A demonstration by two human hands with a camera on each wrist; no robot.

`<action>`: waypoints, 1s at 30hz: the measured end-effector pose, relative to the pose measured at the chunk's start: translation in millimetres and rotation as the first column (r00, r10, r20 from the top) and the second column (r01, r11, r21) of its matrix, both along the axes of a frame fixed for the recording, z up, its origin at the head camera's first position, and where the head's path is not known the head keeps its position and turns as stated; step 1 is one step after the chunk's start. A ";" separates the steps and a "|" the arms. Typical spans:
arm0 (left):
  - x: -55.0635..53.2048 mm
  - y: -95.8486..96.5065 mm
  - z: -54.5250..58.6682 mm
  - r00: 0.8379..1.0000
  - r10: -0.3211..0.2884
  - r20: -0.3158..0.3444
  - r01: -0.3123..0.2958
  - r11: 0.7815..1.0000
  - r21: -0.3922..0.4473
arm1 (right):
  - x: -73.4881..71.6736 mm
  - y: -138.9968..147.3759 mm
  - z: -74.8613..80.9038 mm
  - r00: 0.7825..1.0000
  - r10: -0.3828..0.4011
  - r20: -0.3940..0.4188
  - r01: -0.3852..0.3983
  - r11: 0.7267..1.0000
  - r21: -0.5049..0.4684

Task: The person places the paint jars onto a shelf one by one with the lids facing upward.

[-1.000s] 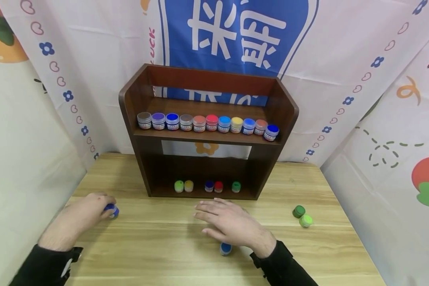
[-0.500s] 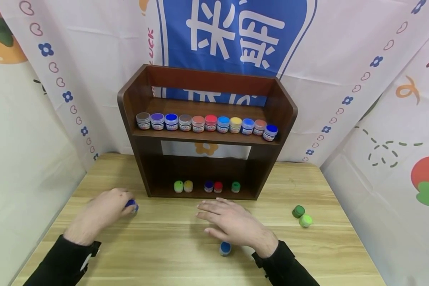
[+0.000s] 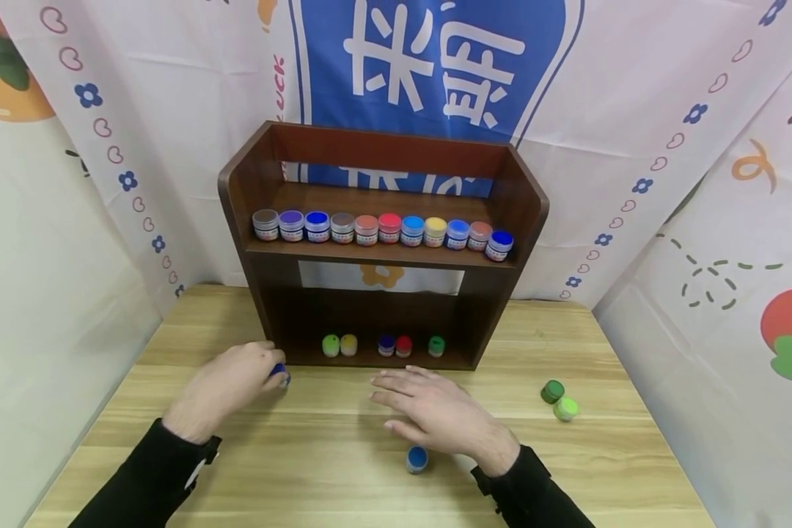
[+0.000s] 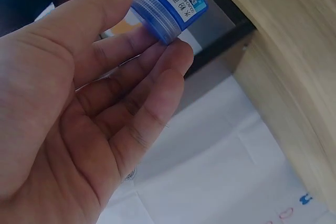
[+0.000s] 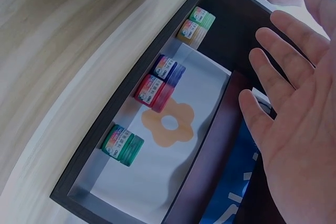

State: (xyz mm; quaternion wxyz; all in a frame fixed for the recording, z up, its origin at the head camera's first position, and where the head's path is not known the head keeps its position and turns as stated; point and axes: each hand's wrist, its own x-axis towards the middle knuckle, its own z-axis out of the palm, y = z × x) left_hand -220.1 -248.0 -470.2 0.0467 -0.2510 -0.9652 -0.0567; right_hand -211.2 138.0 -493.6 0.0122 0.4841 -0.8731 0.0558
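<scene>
My left hand [image 3: 231,385] pinches a small blue paint jar [image 4: 170,6] between thumb and fingertips, by its lid, just off the front left corner of the brown shelf [image 3: 376,257]. Its printed label shows in the left wrist view. With fingers spread and holding nothing, my right hand [image 3: 438,411] hovers over the table before the shelf. A second blue paint jar [image 3: 417,460] stands on the table below the right palm. On the lower shelf sit a light green jar [image 3: 331,345], a yellow jar [image 3: 348,345], a dark blue jar [image 3: 386,345], a red jar [image 3: 403,346] and a green jar [image 5: 122,144].
Along the upper shelf runs a row of several paint jars [image 3: 389,228] in mixed colours. A dark green jar [image 3: 552,391] and a light green jar [image 3: 566,409] stand on the right of the wooden table [image 3: 567,337]. Printed cloth [image 3: 191,110] hangs behind and beside it.
My left hand has carried the blue paint jar rightward from the table's left side to the shelf's front left corner. The right hand has stayed nearly still.
</scene>
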 end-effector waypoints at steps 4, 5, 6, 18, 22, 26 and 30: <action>-2.5 9.7 2.3 1.000 0.009 0.022 -0.009 1.000 0.005 | 1.0 4.3 -0.8 1.000 -0.008 -0.005 0.008 1.000 -0.019; -3.4 11.9 2.6 1.000 0.010 0.024 -0.010 1.000 0.004 | 1.5 5.9 -1.2 1.000 -0.010 -0.008 0.009 1.000 -0.023; -4.3 13.9 2.6 1.000 0.010 0.025 -0.010 1.000 0.002 | 2.0 7.6 -1.8 1.000 -0.011 -0.015 0.011 1.000 -0.025; -20.9 32.5 -1.4 1.000 0.002 -0.003 -0.001 1.000 0.029 | 3.6 25.5 -1.8 0.998 -0.049 -0.030 0.048 0.998 -0.047; -25.2 39.1 -2.6 0.998 0.007 -0.059 -0.006 1.000 0.028 | 3.7 28.2 -0.1 0.998 -0.052 -0.029 0.050 0.998 -0.042; -27.3 47.0 -5.9 0.991 0.023 -0.131 -0.020 1.000 0.024 | 3.1 29.9 0.6 0.998 -0.054 -0.033 0.052 0.998 -0.048; -30.3 54.6 -10.3 0.983 0.057 -0.174 -0.056 0.998 0.008 | 2.2 31.5 1.1 0.998 -0.053 -0.043 0.050 0.997 -0.051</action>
